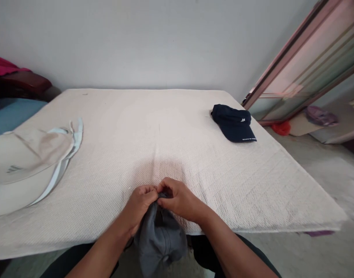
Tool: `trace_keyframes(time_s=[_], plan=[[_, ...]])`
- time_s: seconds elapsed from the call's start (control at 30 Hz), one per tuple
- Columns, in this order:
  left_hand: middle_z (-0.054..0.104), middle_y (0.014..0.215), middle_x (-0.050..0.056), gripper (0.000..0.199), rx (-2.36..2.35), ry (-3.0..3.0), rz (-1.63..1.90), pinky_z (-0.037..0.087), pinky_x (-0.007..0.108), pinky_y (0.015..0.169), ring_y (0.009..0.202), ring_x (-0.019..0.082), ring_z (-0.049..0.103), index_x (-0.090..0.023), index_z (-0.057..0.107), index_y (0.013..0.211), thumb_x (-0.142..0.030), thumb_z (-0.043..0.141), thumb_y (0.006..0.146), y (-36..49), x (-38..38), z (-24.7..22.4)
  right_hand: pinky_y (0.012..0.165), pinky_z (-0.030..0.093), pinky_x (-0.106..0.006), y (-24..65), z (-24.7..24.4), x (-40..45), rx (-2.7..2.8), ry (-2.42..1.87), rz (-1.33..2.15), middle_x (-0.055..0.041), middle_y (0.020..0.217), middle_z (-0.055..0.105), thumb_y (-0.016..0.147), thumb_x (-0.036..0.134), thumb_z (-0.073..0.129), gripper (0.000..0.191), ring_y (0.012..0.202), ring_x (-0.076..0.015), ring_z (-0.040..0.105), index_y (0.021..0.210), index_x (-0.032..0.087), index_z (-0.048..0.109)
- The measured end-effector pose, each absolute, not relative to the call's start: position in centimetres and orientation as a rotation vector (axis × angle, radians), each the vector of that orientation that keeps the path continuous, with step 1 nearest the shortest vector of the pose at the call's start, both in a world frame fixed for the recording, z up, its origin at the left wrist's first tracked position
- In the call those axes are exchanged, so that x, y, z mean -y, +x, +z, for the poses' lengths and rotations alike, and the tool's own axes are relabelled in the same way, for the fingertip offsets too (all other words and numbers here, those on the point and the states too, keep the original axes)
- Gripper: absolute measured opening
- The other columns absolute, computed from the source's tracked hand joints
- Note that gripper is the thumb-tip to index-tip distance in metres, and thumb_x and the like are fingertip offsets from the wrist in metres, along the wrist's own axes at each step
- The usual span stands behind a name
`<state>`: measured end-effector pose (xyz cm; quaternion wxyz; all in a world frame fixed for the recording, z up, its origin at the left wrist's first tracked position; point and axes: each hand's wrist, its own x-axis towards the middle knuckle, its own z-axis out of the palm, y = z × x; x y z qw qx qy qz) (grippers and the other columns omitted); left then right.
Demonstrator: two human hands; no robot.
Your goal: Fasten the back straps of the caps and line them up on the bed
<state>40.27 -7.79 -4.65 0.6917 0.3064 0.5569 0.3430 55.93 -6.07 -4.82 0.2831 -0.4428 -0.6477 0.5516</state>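
Observation:
A grey cap (162, 243) hangs at the front edge of the table, its crown drooping over the edge toward my lap. My left hand (142, 204) pinches one side of the cap's upper band. On the other side, my right hand (178, 199) grips the same band with thumb and fingers, close against the left fingertips. What lies right between the fingertips is mostly hidden. Farther back on the right rests a navy cap (231, 121) with small white lettering on its brim. A beige hat (32, 166) with a light blue edge lies at the left.
A pale textured cloth covers the table (122, 127), which meets a white wall (154, 42) at the back. A glass sliding door (298, 77) stands to the right. Dark red furniture (29, 83) with a blue cushion (15, 112) sits at the far left.

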Motion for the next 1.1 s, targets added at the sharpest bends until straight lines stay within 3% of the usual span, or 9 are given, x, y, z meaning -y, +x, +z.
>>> trace_keyframes(time_s=[0.13, 0.33, 0.53, 0.67, 0.8, 0.97, 1.1], plan=[[0.045, 0.05, -0.005, 0.017, -1.205, 0.591, 0.849, 0.029, 0.022, 0.046, 0.046, 0.008, 0.039, -0.017, 0.048, 0.052, -0.017, 0.062, 0.062, 40.6, 7.9, -4.7, 0.063, 0.039, -0.023, 55.7, -4.4, 6.1, 1.793, -1.216, 1.346, 0.0012, 0.076, 0.059, 0.069, 0.01, 0.06, 0.013, 0.072, -0.0117, 0.052, 0.079, 0.018, 0.058], [0.058, 0.059, 0.001, 0.003, -1.005, 0.361, 0.921, 0.043, 0.025, 0.057, 0.058, 0.015, 0.053, -0.014, 0.061, 0.057, -0.016, 0.06, 0.058, 40.5, 7.5, -4.3, 0.059, 0.04, -0.022, 56.0, -5.0, 5.8, 1.603, -1.204, 1.497, 0.0014, 0.074, 0.058, 0.071, 0.015, 0.062, 0.012, 0.068, -0.0112, 0.052, 0.081, 0.018, 0.057], [0.062, 0.066, 0.003, 0.009, -0.901, 0.279, 0.928, 0.047, 0.026, 0.064, 0.065, 0.015, 0.056, -0.013, 0.064, 0.058, -0.014, 0.056, 0.056, 39.9, 7.3, -3.7, 0.055, 0.04, -0.023, 56.2, -5.2, 5.7, 1.515, -1.12, 1.59, 0.0002, 0.072, 0.058, 0.073, 0.019, 0.064, 0.013, 0.064, -0.0116, 0.052, 0.085, 0.019, 0.058], [0.061, 0.069, 0.003, 0.008, -0.889, 0.393, 0.892, 0.046, 0.026, 0.067, 0.067, 0.015, 0.055, -0.013, 0.065, 0.065, -0.014, 0.058, 0.063, 39.4, 7.3, -4.1, 0.054, 0.037, -0.022, 56.3, -5.0, 5.7, 1.55, -1.145, 1.513, 0.0021, 0.069, 0.054, 0.073, 0.017, 0.063, 0.011, 0.063, -0.0102, 0.048, 0.083, 0.019, 0.059], [0.06, 0.067, 0.002, 0.011, -0.928, 0.494, 0.825, 0.043, 0.025, 0.062, 0.063, 0.014, 0.053, -0.014, 0.064, 0.071, -0.024, 0.063, 0.074, 39.4, 7.4, -4.4, 0.055, 0.036, -0.021, 56.4, -4.6, 5.8, 1.615, -1.111, 1.444, 0.0031, 0.07, 0.053, 0.073, 0.013, 0.06, 0.015, 0.063, -0.0093, 0.046, 0.086, 0.02, 0.06], [0.055, 0.06, -0.001, 0.011, -0.977, 0.529, 0.773, 0.036, 0.023, 0.055, 0.054, 0.011, 0.048, -0.014, 0.059, 0.066, -0.02, 0.067, 0.07, 39.6, 7.8, -4.5, 0.061, 0.039, -0.023, 56.4, -4.4, 5.9, 1.714, -1.133, 1.369, 0.0004, 0.079, 0.058, 0.071, 0.012, 0.061, 0.018, 0.07, -0.011, 0.051, 0.087, 0.02, 0.064], [0.051, 0.06, -0.002, 0.011, -0.997, 0.531, 0.858, 0.037, 0.023, 0.057, 0.058, 0.011, 0.046, -0.015, 0.054, 0.059, -0.015, 0.06, 0.069, 40.1, 7.9, -4.5, 0.056, 0.036, -0.022, 56.4, -4.3, 5.9, 1.77, -1.179, 1.365, 0.0019, 0.072, 0.056, 0.07, 0.013, 0.062, 0.017, 0.065, -0.0102, 0.049, 0.085, 0.02, 0.064]])
